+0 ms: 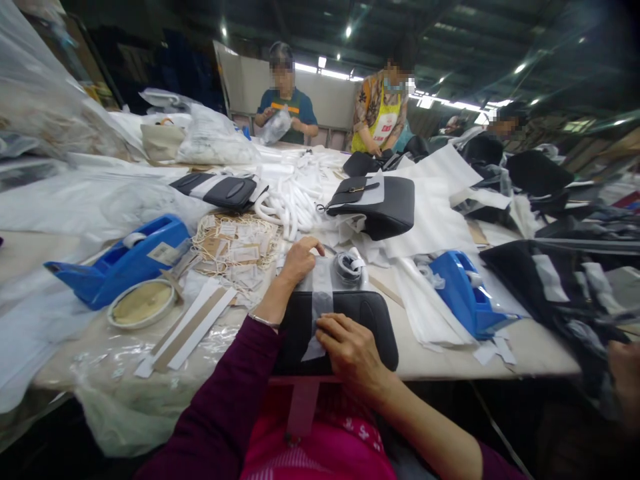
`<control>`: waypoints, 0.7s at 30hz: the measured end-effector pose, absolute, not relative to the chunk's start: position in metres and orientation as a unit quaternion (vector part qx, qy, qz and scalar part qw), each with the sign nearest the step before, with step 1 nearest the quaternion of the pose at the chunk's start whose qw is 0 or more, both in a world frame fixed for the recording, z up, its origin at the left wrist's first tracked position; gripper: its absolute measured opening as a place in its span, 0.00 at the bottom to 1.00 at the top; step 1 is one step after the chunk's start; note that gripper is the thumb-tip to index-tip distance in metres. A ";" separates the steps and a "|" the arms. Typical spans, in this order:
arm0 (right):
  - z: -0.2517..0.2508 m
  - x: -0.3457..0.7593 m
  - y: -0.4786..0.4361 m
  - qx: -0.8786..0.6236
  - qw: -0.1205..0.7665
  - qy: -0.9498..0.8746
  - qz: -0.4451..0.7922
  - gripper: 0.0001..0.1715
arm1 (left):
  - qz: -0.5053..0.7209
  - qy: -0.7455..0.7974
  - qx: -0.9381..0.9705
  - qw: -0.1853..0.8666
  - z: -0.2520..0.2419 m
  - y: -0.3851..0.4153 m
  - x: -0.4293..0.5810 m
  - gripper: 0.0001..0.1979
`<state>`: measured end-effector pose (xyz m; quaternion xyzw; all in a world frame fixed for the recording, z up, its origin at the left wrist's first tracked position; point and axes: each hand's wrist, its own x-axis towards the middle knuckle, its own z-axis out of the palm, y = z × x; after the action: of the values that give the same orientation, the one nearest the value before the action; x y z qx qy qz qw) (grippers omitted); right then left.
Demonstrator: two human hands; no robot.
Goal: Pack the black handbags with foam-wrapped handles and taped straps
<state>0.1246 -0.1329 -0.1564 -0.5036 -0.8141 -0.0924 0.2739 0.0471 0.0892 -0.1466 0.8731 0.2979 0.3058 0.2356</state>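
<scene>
A flat black leather-like bag [363, 327] lies at the table's front edge, directly before me. Across it runs a thin white paper-like strip [323, 287], reaching past the bag's far side. My left hand [299, 261] is at the far end of the strip, its fingers bent and closed on it. My right hand [350, 343] rests over the bag, thumb and fingers pinched on the strip near its front end. Just beyond the bag sits a coiled dark strap [349, 267] with white wrapping.
Blue tape dispensers stand at left [125, 260] and right [463, 293]. Tags with strings [235, 243], a tape roll [143, 303] and card strips [185, 327] lie left. Further back are a black bag [373, 203] and white foam tubes [290, 200]. Co-workers [285, 107] stand across the table.
</scene>
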 end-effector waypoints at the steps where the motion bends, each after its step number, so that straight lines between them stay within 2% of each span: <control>1: -0.157 0.125 -0.134 -0.506 0.272 -0.813 -0.090 0.15 | 0.340 0.264 0.865 0.257 -0.142 0.082 0.044 0.20; 3: -0.159 0.125 -0.137 -0.512 0.270 -0.812 -0.081 0.15 | 0.382 0.196 0.853 0.297 -0.134 0.059 0.034 0.19; 6: -0.161 0.126 -0.139 -0.513 0.272 -0.811 -0.073 0.16 | 0.344 0.132 0.874 0.317 -0.137 0.014 0.009 0.18; 9: -0.161 0.129 -0.143 -0.516 0.264 -0.813 -0.054 0.17 | 0.288 0.109 0.907 0.288 -0.154 -0.018 -0.015 0.20; 13: -0.169 0.129 -0.165 -0.497 0.243 -0.833 -0.028 0.23 | 0.275 0.093 0.925 0.243 -0.173 -0.027 -0.027 0.18; 19: -0.218 0.119 -0.215 -0.472 0.200 -0.850 -0.123 0.28 | 0.269 0.079 0.937 0.209 -0.174 -0.023 -0.025 0.17; 21: -0.232 0.114 -0.218 -0.468 0.207 -0.845 -0.157 0.27 | 0.268 0.079 0.939 0.202 -0.174 -0.024 -0.025 0.17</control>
<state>0.1142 -0.2178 -0.2321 -0.4679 -0.8449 -0.1565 0.2066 -0.0251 -0.0241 -0.1737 0.9387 0.0792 0.2678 0.2023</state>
